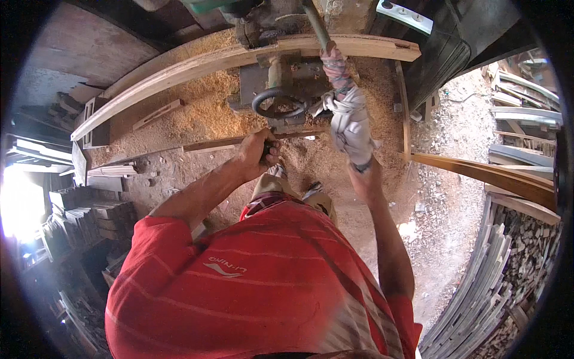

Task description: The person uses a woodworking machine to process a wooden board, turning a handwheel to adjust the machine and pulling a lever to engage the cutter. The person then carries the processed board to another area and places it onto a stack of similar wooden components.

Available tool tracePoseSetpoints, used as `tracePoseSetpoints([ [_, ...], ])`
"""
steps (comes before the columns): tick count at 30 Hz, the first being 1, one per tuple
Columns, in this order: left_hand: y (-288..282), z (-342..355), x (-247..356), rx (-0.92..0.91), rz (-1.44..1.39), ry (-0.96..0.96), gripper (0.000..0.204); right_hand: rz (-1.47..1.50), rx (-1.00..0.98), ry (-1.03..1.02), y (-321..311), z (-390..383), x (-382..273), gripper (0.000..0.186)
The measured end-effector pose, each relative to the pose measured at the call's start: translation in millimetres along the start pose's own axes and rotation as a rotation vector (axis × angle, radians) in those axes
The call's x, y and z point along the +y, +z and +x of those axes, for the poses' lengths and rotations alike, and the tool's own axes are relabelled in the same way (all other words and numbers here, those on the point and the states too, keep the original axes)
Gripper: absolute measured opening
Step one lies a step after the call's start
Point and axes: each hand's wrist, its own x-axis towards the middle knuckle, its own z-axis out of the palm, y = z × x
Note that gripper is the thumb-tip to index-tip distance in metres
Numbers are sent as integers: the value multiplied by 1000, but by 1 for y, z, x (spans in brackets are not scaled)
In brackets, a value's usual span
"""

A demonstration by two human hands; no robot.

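My left hand (258, 154) is closed around a small dark handle (266, 147), just left of and nearer than a black handwheel (279, 103). Its fingers cover most of that handle. My right hand (363, 175) grips the near end of a long lever (342, 81), which is wrapped in pale and striped cloth. The lever rises from the machine (257, 30) at the top. A long wooden beam (197, 69) lies across the machine, beyond both hands, with a slot cut near its right end.
Wood shavings (209, 110) cover the ground around the machine. A slotted wood piece (158, 113) lies at left. Stacked boards (89, 221) stand at far left, long strips (472, 293) at right. A white power strip (405, 16) sits at upper right.
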Motion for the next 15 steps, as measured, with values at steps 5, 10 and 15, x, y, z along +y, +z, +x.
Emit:
tracePoseSetpoints([
  [5,-9,14,-15,33,-80,55,10,87,-225,221,-112,-75,-132,40],
  [10,15,16,-27,152,89,144,14,-93,18,63,-208,-116,-277,55],
  [15,21,31,-40,174,253,219,22,-187,92,123,-204,-118,-288,41],
])
